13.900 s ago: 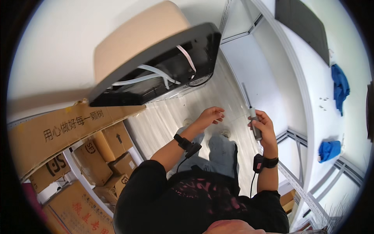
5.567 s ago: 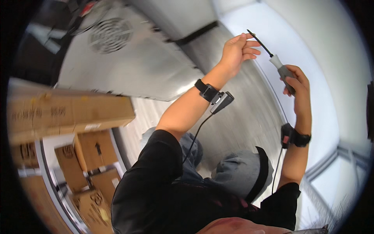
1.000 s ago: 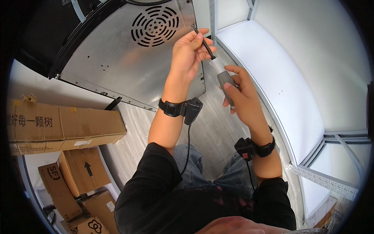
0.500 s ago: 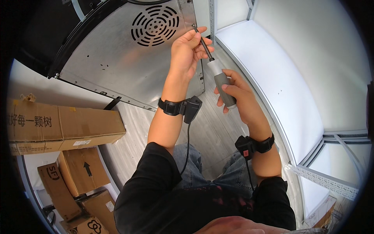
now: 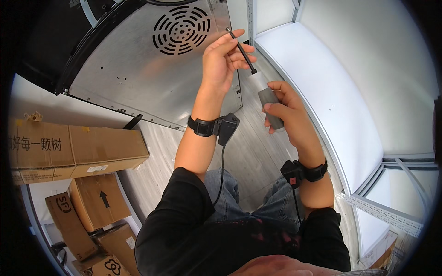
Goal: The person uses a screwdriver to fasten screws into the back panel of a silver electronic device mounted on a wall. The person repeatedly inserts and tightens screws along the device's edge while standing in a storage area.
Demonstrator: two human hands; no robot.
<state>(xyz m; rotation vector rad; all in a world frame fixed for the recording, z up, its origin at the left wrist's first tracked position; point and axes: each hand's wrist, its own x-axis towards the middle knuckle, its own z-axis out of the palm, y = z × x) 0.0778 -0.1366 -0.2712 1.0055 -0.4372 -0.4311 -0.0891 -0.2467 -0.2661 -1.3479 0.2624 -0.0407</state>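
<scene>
A screwdriver (image 5: 271, 108) with a grey handle, a pale collar and a long dark shaft slants up and to the left in front of me. Its handle lies in my right hand (image 5: 294, 117), fingers and thumb closed around it. My left hand (image 5: 218, 64) pinches the shaft near the tip between thumb and forefinger, the other fingers loosely curled beside it. A small shiny piece, perhaps a screw, shows at the tip. Close behind the tip stands a bare metal panel (image 5: 138, 76) with a round slotted vent (image 5: 182, 31); the tip appears apart from it.
Cardboard boxes (image 5: 108, 149) are stacked at the left on a shelf. A white shelf (image 5: 322, 87) with a grey metal frame curves along the right. Pale wood-look floor (image 5: 159, 168) lies below. Black straps with small devices and cables sit on both my forearms.
My right hand and the screwdriver's handle have shifted slightly right and down. My left hand stays almost in place, still at the shaft.
</scene>
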